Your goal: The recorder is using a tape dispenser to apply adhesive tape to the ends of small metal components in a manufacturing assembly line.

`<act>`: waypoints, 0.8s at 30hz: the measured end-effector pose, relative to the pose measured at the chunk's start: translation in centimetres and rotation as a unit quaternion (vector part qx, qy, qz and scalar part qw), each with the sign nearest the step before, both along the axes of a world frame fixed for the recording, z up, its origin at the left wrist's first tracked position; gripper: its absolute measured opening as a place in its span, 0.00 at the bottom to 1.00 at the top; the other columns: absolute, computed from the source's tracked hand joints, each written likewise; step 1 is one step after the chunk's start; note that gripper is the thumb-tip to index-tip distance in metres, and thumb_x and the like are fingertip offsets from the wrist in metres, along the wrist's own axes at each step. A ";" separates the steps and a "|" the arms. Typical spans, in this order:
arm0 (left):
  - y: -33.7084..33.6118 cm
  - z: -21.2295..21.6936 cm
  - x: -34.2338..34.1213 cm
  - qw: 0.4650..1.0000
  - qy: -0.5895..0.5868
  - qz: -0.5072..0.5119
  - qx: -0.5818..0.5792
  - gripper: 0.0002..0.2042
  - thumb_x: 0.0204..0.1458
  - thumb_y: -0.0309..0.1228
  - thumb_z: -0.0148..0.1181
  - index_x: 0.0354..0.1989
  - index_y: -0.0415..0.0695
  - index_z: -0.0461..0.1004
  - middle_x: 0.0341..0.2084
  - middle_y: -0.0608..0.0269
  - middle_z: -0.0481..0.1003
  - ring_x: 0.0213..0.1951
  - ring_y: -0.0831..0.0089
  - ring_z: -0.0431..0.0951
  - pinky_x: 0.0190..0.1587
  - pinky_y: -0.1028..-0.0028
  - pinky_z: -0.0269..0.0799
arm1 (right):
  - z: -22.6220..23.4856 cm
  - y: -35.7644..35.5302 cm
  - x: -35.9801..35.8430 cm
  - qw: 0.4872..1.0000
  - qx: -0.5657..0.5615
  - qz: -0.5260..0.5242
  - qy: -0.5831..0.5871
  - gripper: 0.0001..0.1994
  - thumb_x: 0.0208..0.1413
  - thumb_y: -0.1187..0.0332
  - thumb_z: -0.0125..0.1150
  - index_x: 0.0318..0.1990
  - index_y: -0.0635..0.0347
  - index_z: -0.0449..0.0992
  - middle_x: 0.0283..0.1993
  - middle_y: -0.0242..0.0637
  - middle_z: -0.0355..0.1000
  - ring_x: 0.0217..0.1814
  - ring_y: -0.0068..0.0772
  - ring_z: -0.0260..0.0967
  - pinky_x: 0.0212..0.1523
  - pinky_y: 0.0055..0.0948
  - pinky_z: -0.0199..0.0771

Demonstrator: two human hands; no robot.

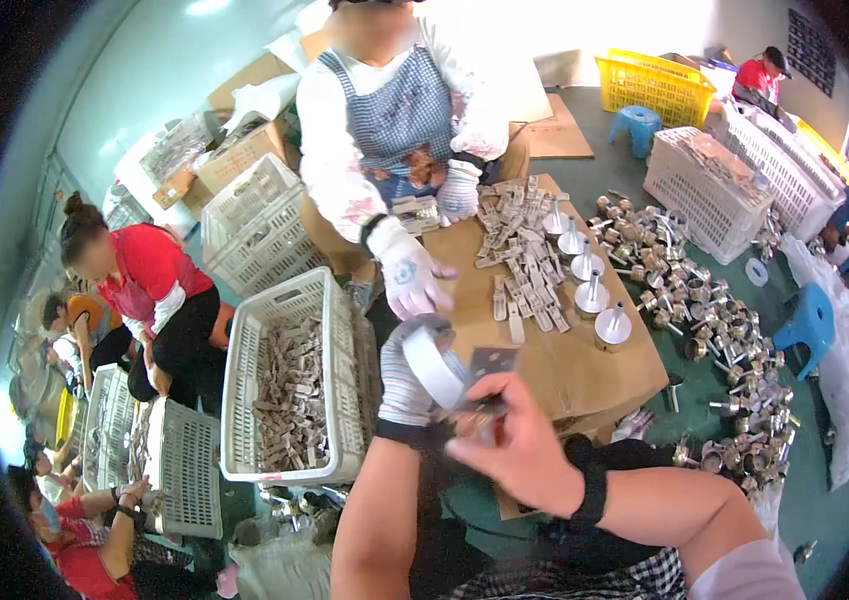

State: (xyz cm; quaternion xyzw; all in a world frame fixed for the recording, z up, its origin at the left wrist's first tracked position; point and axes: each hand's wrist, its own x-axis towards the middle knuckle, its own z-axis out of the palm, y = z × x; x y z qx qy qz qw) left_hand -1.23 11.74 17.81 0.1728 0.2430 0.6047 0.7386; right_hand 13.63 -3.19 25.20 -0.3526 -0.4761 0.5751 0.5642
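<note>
My left hand, in a striped white knit glove, is closed on a roll of what looks like tape, with a grey rim and a white inner face. Close by on its right, my bare right hand has its fingers bent together at a small dark piece, too blurred to name. A dark flat plate shows just above those fingers; whether they hold it is unclear. Facing me, a co-worker's gloved hand hangs just above my left hand. Flat metal clips lie heaped on the cardboard-topped table.
Round metal parts with stems stand along the table's right side. More metal parts cover the floor there, near a blue stool. A white crate of metal clips stands left. Other people work among crates farther left.
</note>
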 end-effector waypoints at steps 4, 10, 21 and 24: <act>0.5 -0.5 -1.6 0.965 0.193 0.036 0.173 0.12 0.51 0.27 0.48 0.38 0.32 0.73 0.34 0.48 0.75 0.33 0.60 0.76 0.40 0.67 0.73 | 0.8 -2.0 -2.3 0.995 -0.009 0.100 0.008 0.21 0.45 0.78 0.63 0.47 0.58 0.61 0.39 0.29 0.62 0.36 0.17 0.60 0.36 0.19 0.64; 0.9 -0.2 -0.7 0.997 0.060 0.054 0.018 0.13 0.53 0.32 0.48 0.37 0.35 0.74 0.29 0.53 0.77 0.32 0.64 0.76 0.38 0.70 0.73 | 2.0 -3.3 -2.9 0.981 -0.030 0.188 0.043 0.22 0.48 0.81 0.59 0.50 0.59 0.59 0.47 0.32 0.58 0.49 0.20 0.61 0.48 0.22 0.64; 0.4 -1.3 -0.4 0.999 0.048 0.001 -0.002 0.14 0.51 0.36 0.50 0.36 0.37 0.74 0.27 0.55 0.76 0.30 0.65 0.76 0.36 0.71 0.73 | 3.0 -4.2 -1.6 0.963 -0.093 0.239 0.081 0.25 0.45 0.77 0.65 0.49 0.58 0.59 0.45 0.29 0.60 0.48 0.20 0.63 0.47 0.22 0.66; 0.4 -1.5 -0.6 0.999 0.050 -0.003 -0.006 0.14 0.50 0.37 0.50 0.35 0.37 0.74 0.27 0.56 0.76 0.29 0.66 0.75 0.36 0.71 0.73 | 3.8 -5.9 -2.6 0.982 0.019 0.106 0.154 0.16 0.46 0.79 0.61 0.42 0.61 0.64 0.36 0.31 0.62 0.39 0.21 0.62 0.42 0.22 0.64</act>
